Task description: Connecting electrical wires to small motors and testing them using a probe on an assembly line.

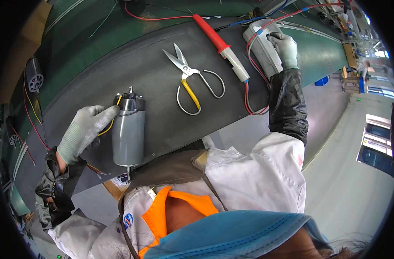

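our gloved left hand point(85, 131) rests fingertips, unclenched, on the grey cylindrical metal motor point(128, 137) lying on the dark bench point(162, 108), while our right hand point(285, 47), far off, presses the pale grey box point(262, 49); next, we judge, comes steadying the motor.

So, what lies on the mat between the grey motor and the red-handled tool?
In the head view, scissors lie open between the motor and the red-handled tool.

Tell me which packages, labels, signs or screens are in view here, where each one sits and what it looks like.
Round badge: on the white jacket at the lower left of the chest, blue and white with a touch of red.
No packages, signs or screens can be made out.
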The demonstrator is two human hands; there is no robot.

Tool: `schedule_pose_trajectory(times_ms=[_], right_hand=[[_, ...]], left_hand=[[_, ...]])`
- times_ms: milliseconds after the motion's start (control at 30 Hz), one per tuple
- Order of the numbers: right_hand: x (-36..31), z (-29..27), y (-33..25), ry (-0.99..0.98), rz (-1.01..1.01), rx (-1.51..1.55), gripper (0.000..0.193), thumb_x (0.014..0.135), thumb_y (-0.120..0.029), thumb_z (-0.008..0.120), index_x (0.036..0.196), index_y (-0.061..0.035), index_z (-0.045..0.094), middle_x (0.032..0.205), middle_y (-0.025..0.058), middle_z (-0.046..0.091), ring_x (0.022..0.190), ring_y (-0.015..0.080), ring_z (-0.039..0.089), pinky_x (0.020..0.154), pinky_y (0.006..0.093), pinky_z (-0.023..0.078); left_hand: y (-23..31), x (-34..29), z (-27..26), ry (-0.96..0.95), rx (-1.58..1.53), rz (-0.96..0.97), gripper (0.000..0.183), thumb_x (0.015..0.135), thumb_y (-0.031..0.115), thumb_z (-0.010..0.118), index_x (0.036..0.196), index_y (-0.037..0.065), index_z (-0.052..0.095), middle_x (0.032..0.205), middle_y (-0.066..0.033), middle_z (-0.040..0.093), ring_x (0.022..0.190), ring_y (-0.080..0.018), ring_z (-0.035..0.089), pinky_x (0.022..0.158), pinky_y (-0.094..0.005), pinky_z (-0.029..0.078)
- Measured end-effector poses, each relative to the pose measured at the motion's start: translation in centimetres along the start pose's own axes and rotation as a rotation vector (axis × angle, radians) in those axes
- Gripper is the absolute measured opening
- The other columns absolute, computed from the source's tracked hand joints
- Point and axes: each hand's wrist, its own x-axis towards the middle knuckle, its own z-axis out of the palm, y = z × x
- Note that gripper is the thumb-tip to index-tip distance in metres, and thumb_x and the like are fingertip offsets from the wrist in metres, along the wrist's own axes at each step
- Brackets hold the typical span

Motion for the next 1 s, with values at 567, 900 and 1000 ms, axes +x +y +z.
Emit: schedule_pose_trajectory(times_ms=[567,900,1000], right_hand=[[-2.7,-2.3,0.7,0.215,0.095,0.638,0.024,0.089,-0.005,0.073,0.111,-0.01,0.08,0.088,-0.003,0.076,0.074,0.0019,0.061,0.065,0.0199,0.05],[-12.1,-9.7,-10.0,0.273,-0.058,1.138,0.021,0.096,-0.005,0.062,0.113,0.0074,0.066,0.098,0.0156,0.074,0.078,0.019,0.071,0.067,0.0292,0.06],[-16.9,-8.9,-16.3,-0.13,-0.016,1.165,0.029,0.095,-0.013,0.065,0.118,0.0046,0.065,0.102,0.012,0.071,0.077,0.0174,0.07,0.065,0.0303,0.059]], left_hand=[[-0.1,-0.2,0.2,-0.02,-0.002,0.053,0.05,0.1,0.051,0.059,0.086,0.003,0.062,0.061,0.0025,0.052,0.044,-0.0054,0.05,0.041,-0.0233,0.041],[0.1,-0.1,-0.9,-0.07,-0.066,-0.028,0.052,0.098,0.056,0.058,0.08,0.008,0.059,0.058,0.0014,0.052,0.039,-0.0084,0.05,0.036,-0.0233,0.039],[0.3,-0.3,-1.2,-0.078,-0.091,-0.035,0.053,0.098,0.057,0.057,0.08,0.008,0.059,0.056,0.0005,0.053,0.039,-0.0085,0.05,0.036,-0.0231,0.038]])
